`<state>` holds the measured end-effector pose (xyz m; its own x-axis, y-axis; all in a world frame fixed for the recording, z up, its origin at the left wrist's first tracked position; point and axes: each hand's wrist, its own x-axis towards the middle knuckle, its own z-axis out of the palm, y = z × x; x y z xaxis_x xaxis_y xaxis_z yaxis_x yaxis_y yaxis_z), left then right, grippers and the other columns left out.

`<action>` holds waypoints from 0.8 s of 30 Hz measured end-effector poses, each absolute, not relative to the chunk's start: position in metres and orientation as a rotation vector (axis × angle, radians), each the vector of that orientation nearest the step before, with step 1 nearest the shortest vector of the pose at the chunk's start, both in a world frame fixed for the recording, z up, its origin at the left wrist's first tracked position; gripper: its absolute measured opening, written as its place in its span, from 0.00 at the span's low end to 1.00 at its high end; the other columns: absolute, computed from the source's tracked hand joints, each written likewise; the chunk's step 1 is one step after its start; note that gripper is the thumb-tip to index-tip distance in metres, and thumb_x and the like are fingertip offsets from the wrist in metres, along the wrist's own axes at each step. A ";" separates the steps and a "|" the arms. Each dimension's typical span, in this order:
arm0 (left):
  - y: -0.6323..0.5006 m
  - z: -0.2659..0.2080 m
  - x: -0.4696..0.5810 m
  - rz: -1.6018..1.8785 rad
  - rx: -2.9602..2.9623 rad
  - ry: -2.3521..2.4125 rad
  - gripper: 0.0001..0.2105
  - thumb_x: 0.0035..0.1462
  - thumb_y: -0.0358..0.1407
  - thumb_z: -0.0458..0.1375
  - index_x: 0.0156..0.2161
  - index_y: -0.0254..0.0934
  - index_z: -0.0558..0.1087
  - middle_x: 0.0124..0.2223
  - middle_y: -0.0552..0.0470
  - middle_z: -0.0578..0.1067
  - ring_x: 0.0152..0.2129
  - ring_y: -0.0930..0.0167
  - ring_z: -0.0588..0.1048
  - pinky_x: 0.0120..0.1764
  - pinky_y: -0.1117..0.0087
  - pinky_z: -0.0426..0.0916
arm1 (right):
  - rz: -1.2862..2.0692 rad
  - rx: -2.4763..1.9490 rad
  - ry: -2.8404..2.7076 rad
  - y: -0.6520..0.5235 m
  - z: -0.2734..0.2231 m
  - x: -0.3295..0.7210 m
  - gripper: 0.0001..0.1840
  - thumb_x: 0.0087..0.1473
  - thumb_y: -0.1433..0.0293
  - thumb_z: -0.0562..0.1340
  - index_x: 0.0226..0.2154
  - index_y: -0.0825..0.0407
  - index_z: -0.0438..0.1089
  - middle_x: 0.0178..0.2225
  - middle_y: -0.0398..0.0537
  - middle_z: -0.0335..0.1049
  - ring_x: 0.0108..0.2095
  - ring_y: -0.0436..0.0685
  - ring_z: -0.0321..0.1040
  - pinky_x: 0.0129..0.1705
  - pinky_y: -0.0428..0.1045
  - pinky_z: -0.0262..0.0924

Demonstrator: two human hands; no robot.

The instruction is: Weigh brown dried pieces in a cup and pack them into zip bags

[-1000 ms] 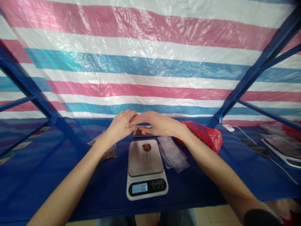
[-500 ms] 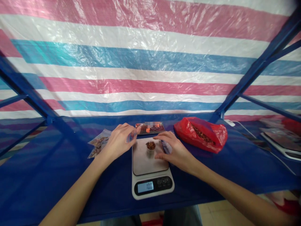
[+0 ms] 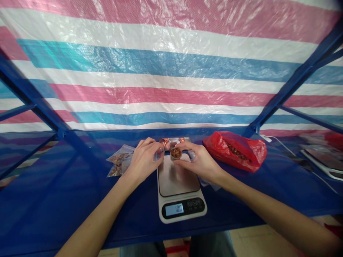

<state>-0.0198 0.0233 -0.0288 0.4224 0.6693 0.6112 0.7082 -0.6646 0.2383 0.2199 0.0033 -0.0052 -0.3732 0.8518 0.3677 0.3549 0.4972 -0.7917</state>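
Observation:
Over the back of a kitchen scale [image 3: 179, 182], my right hand [image 3: 200, 160] pinches a small cup [image 3: 176, 154] heaped with brown dried pieces. The cup is tipped a little towards me. My left hand [image 3: 146, 157] is closed on a clear plastic bag [image 3: 158, 154] just left of the cup; much of the bag is hidden by the fingers. The steel plate of the scale is bare under the hands, and its lit display [image 3: 174, 209] reads 10.0. Small zip bags [image 3: 118, 162] with brown pieces lie beside my left hand.
A red plastic bag [image 3: 233, 150] of brown pieces lies open at the right. Behind the scale is a phone-like rectangle [image 3: 167, 143] with a picture. Another scale [image 3: 324, 162] and a white cable [image 3: 278, 142] are far right. Blue frame posts [image 3: 292, 82] flank the blue table.
My right hand has taken hold of the cup and lifted it off the scale plate towards the back. My left hand has come closer with the clear bag. The view has shifted slightly.

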 end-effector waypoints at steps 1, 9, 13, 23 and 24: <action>0.023 -0.029 -0.019 -1.073 -2.590 -1.294 0.06 0.61 0.26 0.62 0.38 0.40 0.76 0.38 0.50 0.81 0.42 0.60 0.78 0.44 0.60 0.67 | 0.759 -0.986 -1.979 0.005 0.001 0.215 0.13 0.57 0.70 0.74 0.46 0.47 0.79 0.47 0.46 0.84 0.48 0.60 0.80 0.57 0.56 0.69; 0.020 -0.023 -0.017 -1.122 -2.541 -1.588 0.09 0.54 0.27 0.67 0.40 0.39 0.77 0.41 0.47 0.80 0.44 0.56 0.78 0.45 0.58 0.69 | 0.044 -1.027 -2.431 0.014 0.034 0.188 0.12 0.61 0.68 0.73 0.48 0.50 0.78 0.43 0.49 0.79 0.44 0.62 0.73 0.50 0.58 0.64; 0.020 -0.022 -0.015 -1.195 -2.523 -1.671 0.07 0.52 0.26 0.66 0.35 0.40 0.75 0.38 0.49 0.78 0.41 0.57 0.78 0.43 0.59 0.71 | -0.277 -0.909 -2.588 0.014 0.045 0.180 0.12 0.65 0.69 0.69 0.50 0.53 0.77 0.46 0.54 0.75 0.47 0.65 0.68 0.49 0.58 0.61; 0.021 -0.024 -0.013 -1.789 -2.572 -1.737 0.04 0.53 0.28 0.64 0.35 0.38 0.75 0.34 0.52 0.77 0.33 0.66 0.76 0.35 0.68 0.70 | -0.714 -0.679 -2.654 0.014 0.063 0.166 0.13 0.69 0.78 0.58 0.52 0.55 0.74 0.48 0.58 0.73 0.50 0.66 0.62 0.48 0.58 0.56; 0.021 -0.024 -0.013 -1.824 -2.564 -1.743 0.04 0.53 0.29 0.64 0.34 0.38 0.75 0.34 0.52 0.77 0.32 0.66 0.75 0.34 0.68 0.70 | -0.717 -0.658 -2.665 0.015 0.064 0.166 0.13 0.70 0.78 0.58 0.52 0.55 0.74 0.49 0.58 0.73 0.50 0.66 0.62 0.49 0.58 0.57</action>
<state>-0.0128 0.0208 -0.0241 0.0661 0.8785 0.4732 0.4329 -0.4526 0.7796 0.1659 0.0150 0.0637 -0.8489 0.3503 0.3959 0.5016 0.7700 0.3943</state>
